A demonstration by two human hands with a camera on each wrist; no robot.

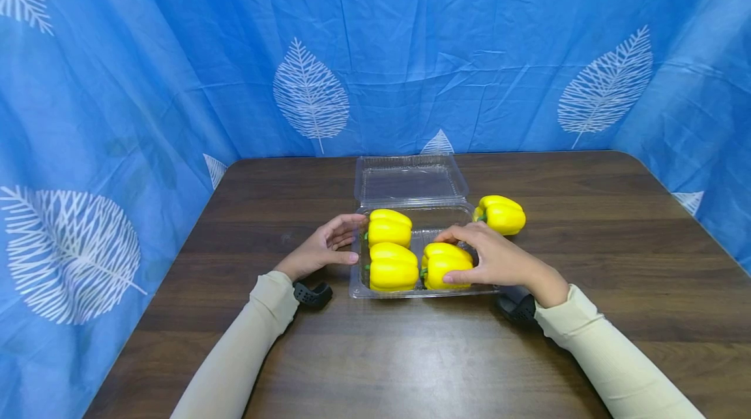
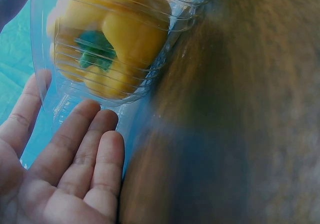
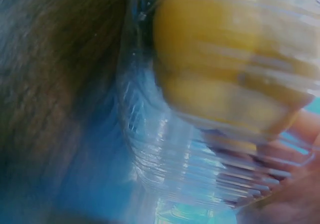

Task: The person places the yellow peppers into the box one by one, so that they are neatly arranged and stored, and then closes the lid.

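Note:
A clear plastic clamshell container (image 1: 355, 290) lies on the table, its ribbed lid (image 1: 411, 183) folded back behind it. Two yellow bell peppers, one at the back (image 1: 390, 230) and one in front (image 1: 393, 270), fill its left side with green stems facing left. My right hand (image 1: 499, 261) grips another yellow bell pepper (image 1: 441, 268) at the container's front right, thumb in front and fingers behind. With fingers nearly straight, my left hand (image 1: 319, 249) is at the container's left wall. In the left wrist view, a green stem (image 2: 95, 49) shows through the ribbed plastic.
One more yellow bell pepper (image 1: 506, 216) lies on the dark wooden table (image 1: 281, 210), just beyond the container's back right corner. A blue curtain (image 1: 493, 80) with white leaf prints hangs behind and beside the table. Black bands (image 1: 313, 295) sit on both wrists.

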